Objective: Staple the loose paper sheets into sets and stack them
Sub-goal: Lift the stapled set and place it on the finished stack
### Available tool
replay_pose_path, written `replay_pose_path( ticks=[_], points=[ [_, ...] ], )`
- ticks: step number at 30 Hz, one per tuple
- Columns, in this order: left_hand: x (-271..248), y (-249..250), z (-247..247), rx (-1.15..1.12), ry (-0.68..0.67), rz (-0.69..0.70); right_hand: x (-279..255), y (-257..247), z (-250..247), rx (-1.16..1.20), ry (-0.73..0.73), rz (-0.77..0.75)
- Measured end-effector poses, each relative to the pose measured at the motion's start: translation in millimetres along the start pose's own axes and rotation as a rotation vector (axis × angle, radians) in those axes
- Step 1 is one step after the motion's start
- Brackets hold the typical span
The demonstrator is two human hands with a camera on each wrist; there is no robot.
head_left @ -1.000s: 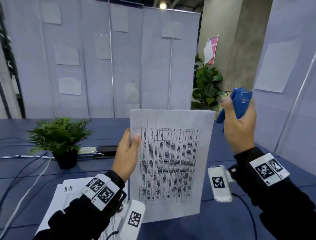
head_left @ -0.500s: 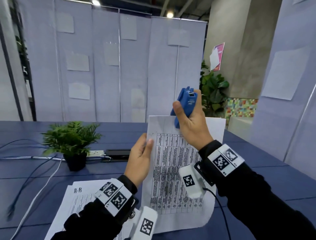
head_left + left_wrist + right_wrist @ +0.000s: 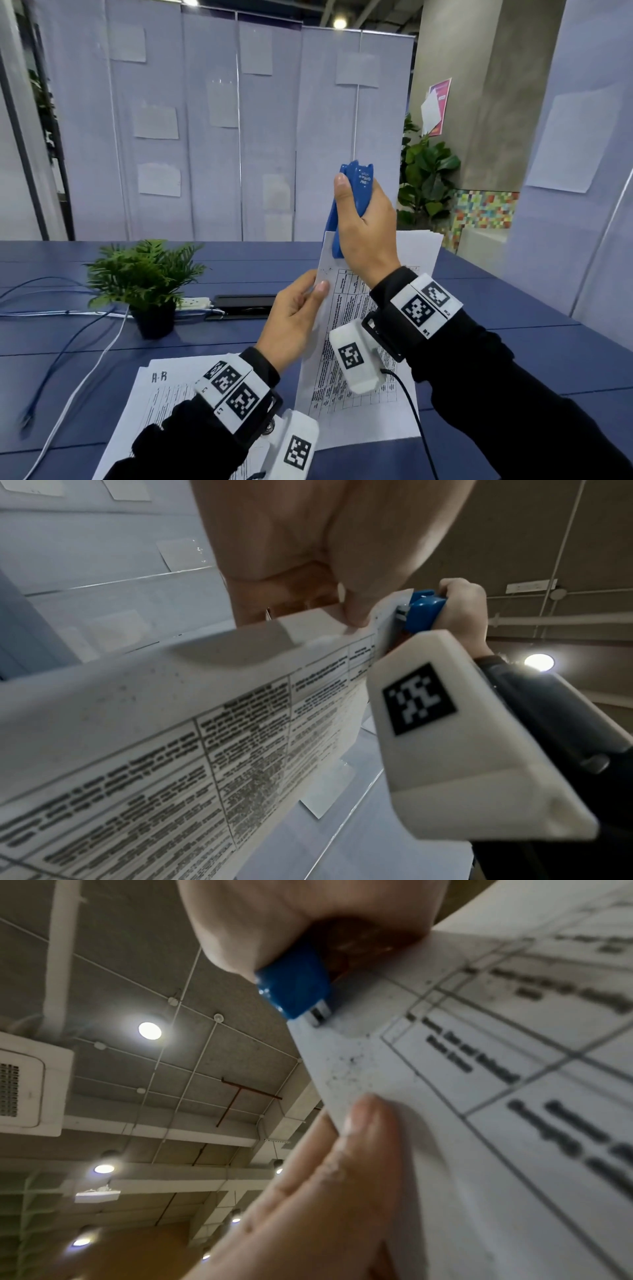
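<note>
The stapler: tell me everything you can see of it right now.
The stapler is blue, glossy and plastic-looking, with small white lettering on its rear end and a silvery metal nose showing in the wrist views. It is held up in the air, roughly upright, nose down, its mouth astride the top left corner of the sheets. The right hand grips its body, thumb along one side. The left hand pinches the sheets just below it, not touching it. Whether a staple has gone in cannot be told.

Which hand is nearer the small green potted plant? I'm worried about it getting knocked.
Left. The left hand holds paper just right of the small green potted plant; the right hand is farther right, higher.
</note>
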State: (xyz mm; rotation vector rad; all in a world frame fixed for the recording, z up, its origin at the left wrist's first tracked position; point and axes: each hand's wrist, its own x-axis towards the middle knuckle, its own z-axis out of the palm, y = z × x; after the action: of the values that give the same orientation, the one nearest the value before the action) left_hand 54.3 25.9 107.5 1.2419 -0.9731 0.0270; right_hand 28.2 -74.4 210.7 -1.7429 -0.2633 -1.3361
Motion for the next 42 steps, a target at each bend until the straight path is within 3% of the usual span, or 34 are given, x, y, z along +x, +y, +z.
replay_pose_path(
  ticks=[13, 19, 25, 28, 32, 34, 37, 39, 42],
  points=[
    [1.0, 0.6, 5.5, 0.09, -0.043, -0.043, -4.5, 1.1, -6.8, 0.052, 0.118, -0.042],
    [0.6, 4.0, 6.1, 0.074, -0.008, -0.033, -6.3, -2.0, -15.5, 0.075, 0.005, 0.009],
    [2.1, 0.4, 2.7, 0.079, 0.069, -0.073, -1.8, 5.8, -49.8, 0.261, 0.104, 0.057],
    [2.7, -1.6, 0.4, 0.047, 0.115, -0.102, 1.9, 21.6, -80.3, 0.161, 0.203, 0.051],
    [2.6, -2.9, -4.2, -0.011, 0.167, -0.117, -4.0, 58.8, -130.3, -0.244, 0.274, 0.055],
    [2.5, -4.4, -6.5, -0.033, 0.185, -0.123, -18.5, 83.5, -153.3, -0.494, 0.11, 0.188],
    [2.2, -6.2, -7.5, -0.04, 0.186, -0.126, -55.7, 122.0, -174.1, -0.922, -0.381, 0.446],
    [2.1, -6.3, -7.0, -0.036, 0.182, -0.122, -82.3, 143.7, -178.3, -1.081, -0.67, 0.568],
    [1.6, -6.6, -6.6, -0.032, 0.174, -0.113, -114.3, 164.9, -179.6, -1.178, -0.923, 0.71]
  ],
)
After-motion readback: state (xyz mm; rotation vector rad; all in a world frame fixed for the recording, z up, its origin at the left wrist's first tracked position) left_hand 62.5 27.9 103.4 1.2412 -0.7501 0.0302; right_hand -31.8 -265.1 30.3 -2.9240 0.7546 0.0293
